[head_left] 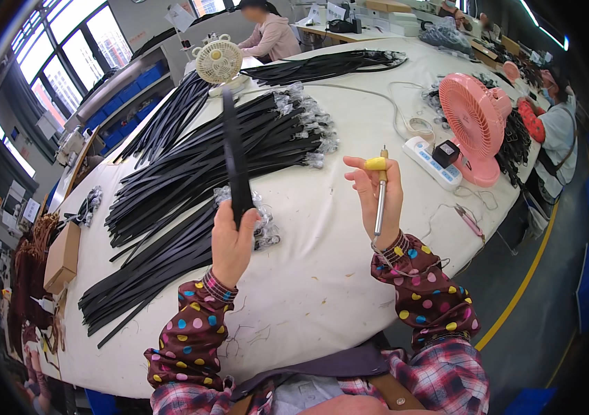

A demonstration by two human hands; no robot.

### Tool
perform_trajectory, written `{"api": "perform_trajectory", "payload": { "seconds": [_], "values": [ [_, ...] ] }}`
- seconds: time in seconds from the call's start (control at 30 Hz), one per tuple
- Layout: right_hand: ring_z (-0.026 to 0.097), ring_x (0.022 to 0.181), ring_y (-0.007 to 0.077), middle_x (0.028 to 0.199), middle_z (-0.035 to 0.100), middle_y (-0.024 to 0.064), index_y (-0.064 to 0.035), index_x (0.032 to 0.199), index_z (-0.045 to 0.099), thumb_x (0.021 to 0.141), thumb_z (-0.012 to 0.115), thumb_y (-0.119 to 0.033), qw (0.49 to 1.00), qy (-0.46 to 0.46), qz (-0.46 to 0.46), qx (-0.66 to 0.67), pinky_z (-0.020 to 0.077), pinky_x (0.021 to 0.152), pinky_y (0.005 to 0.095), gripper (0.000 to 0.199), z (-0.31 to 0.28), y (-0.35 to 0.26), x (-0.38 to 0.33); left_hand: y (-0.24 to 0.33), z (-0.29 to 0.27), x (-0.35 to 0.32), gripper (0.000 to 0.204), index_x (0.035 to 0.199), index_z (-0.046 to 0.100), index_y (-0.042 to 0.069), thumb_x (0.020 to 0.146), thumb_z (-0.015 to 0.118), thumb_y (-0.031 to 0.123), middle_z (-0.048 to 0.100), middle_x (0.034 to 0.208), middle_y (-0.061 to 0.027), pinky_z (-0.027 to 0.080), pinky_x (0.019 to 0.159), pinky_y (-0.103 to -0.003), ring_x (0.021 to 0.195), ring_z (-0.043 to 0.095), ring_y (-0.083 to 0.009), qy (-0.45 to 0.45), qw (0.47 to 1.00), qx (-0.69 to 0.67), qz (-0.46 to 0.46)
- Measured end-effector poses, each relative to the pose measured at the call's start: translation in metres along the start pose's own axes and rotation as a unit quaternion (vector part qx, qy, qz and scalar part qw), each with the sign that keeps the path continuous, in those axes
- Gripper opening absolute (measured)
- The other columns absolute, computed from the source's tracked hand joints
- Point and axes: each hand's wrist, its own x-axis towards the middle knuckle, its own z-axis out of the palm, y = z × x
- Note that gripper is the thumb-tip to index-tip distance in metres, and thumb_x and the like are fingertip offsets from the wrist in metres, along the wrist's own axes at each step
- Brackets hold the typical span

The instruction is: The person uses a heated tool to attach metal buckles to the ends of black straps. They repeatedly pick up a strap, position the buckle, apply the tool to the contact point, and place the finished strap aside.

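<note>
My left hand (232, 245) is closed on a black strap (235, 149), which stands up from the fingers and is blurred toward its top. Between the thumb and fingers of my right hand (390, 197) is a slim metal pen-shaped tool (380, 206) with a brass-coloured tip pointing up. A thin cord trails from its lower end by the wrist. Yellow tape (375, 164) wraps one finger of that hand. Behind and beside my left hand lies a bundle of black straps (163, 252), their ends in clear plastic. A larger strap bundle (191, 166) lies beyond it.
On the right of the white table (322, 277) stand a pink fan (471, 121), a power strip (433, 163), a tape roll (419, 128) and pink-handled pliers (469, 220). A cream fan (219, 61) is at the back. Co-workers sit at the far side and far right.
</note>
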Motion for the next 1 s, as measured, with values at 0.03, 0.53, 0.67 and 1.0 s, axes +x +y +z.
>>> {"api": "perform_trajectory", "payload": {
  "seconds": [0.03,0.53,0.67,1.0],
  "values": [
    [0.062,0.081,0.0109,0.113,0.066,0.0156,-0.0054,0.106,0.044,0.099,0.054,-0.014,1.000,0.006,-0.006,-0.006,0.0475,0.073,0.0226,0.015,-0.008,0.000,-0.002,0.005,-0.008,0.000,0.018,0.106,0.051,-0.001,0.098,0.054,0.015,0.064,0.090,-0.0074,0.047,0.071,-0.026,0.081,0.060,-0.0141,0.034,0.998,-0.058,0.018],
    [0.055,0.071,0.0059,0.107,0.066,0.0129,-0.0050,0.105,0.043,0.099,0.049,-0.010,1.000,0.005,-0.003,-0.018,0.0467,0.064,0.0197,0.010,-0.033,0.006,-0.007,0.060,-0.041,0.109,0.034,0.134,0.030,0.005,0.105,0.038,0.020,0.054,0.089,-0.0091,0.051,0.053,-0.026,0.065,0.054,-0.0150,0.355,0.817,-0.126,0.437],
    [0.055,0.070,0.0053,0.106,0.066,0.0122,-0.0053,0.106,0.044,0.099,0.049,-0.010,1.000,-0.011,0.008,-0.025,0.0465,0.064,0.0191,0.010,-0.031,0.005,-0.007,0.050,-0.033,0.262,0.049,0.138,0.037,0.004,0.099,0.051,0.031,0.059,0.120,-0.0200,0.050,0.084,-0.048,0.104,0.061,-0.0340,0.197,0.920,0.233,0.245],
    [0.054,0.065,0.0052,0.097,0.068,0.0083,-0.0026,0.101,0.049,0.095,0.056,-0.009,0.998,-0.034,0.054,-0.008,0.0495,0.062,0.0212,0.011,-0.033,0.013,-0.008,-0.026,-0.011,0.272,0.073,0.150,0.026,0.007,0.093,0.054,0.044,0.021,0.154,-0.0251,0.021,0.108,-0.066,0.144,0.022,-0.0387,0.091,0.879,0.460,0.085]
  ]
}}
